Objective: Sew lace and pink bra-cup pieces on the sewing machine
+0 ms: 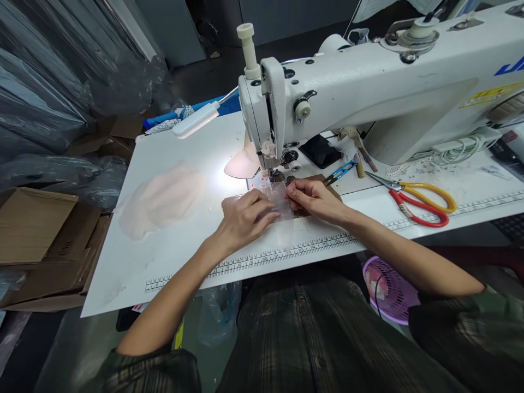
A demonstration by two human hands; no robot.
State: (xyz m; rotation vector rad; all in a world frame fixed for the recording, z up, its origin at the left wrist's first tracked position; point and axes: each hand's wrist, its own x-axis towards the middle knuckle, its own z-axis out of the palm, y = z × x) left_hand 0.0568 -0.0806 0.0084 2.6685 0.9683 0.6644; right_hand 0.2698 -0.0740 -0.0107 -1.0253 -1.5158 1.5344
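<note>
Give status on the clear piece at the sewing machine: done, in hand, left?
Done: clear piece laid at the needle. In hand: left hand presses it flat, right hand pinches its edge. Left: no finished seam can be made out; scissors lie untouched.

Both hands meet ahead — left hand (245, 217) flat, right hand (311, 199) fingers pinched.

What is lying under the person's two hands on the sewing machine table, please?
A clear plastic piece lies flat under the left hand and right hand, reaching toward the needle area. Any part directly beneath the palms is covered and cannot be made out.
</note>
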